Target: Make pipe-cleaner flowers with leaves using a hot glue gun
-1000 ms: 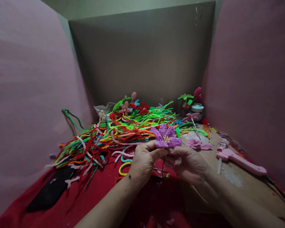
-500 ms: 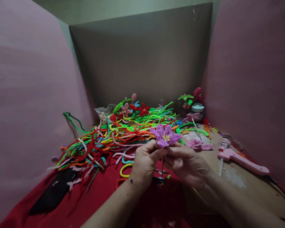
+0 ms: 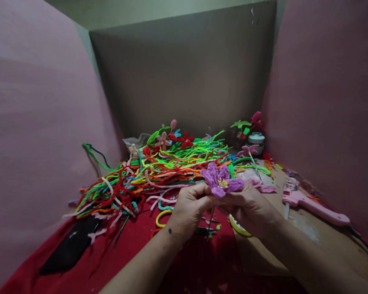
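Note:
A purple pipe-cleaner flower [image 3: 216,179] with yellow stamens faces up and toward me, its thin dark stem pointing down. My left hand [image 3: 191,208] pinches it from the left, just under the petals. From the right, the fingers of my right hand [image 3: 248,208] close on the flower's base, so both hands are shut on it. The exact grip under the petals is hidden. Yellow-handled scissors [image 3: 162,218] lie on the red cloth [image 3: 135,261], partly behind my left wrist. Beneath my right hand shows a round yellow-rimmed thing [image 3: 239,228].
Loose coloured pipe cleaners [image 3: 159,167] lie heaped behind my hands, with finished flowers [image 3: 186,140] at the back. On the right are a pink glue gun [image 3: 314,208] on cardboard [image 3: 334,245] and a white-lidded jar [image 3: 256,141]. A black phone-like slab [image 3: 69,247] lies left. Pink walls [image 3: 37,122] flank both sides.
The flower and both hands have shifted slightly right and down, and the flower has tilted to the right. The yellow-rimmed thing under my right hand has come into view.

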The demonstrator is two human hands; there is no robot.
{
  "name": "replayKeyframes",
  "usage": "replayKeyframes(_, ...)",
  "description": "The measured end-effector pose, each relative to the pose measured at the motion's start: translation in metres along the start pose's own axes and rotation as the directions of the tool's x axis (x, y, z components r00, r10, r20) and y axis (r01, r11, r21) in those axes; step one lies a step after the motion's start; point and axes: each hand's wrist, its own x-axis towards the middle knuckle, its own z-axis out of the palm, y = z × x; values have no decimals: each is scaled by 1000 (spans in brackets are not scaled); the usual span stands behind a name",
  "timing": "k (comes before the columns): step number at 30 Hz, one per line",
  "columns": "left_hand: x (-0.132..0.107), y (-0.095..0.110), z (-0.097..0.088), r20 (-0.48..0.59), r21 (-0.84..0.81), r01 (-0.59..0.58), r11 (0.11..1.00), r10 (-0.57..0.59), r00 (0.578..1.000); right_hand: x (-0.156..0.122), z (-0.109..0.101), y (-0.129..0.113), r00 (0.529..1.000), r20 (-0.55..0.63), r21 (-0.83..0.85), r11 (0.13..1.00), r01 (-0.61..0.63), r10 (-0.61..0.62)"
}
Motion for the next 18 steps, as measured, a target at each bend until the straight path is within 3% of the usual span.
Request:
replayKeyframes(6,0,5,2,-47,49,-5,999,7,999,-1,2,5,998,-38,17,998,57,-57)
replayKeyframes(10,2,9,4,-45,-28,19,999,-20,999,0,2,6,995,-91,15,1000,27,-25)
replayKeyframes(18,5,12,-11,125,-183,227,957,-206,971,3,-4,8,993,-119,19,1000,-25,27)
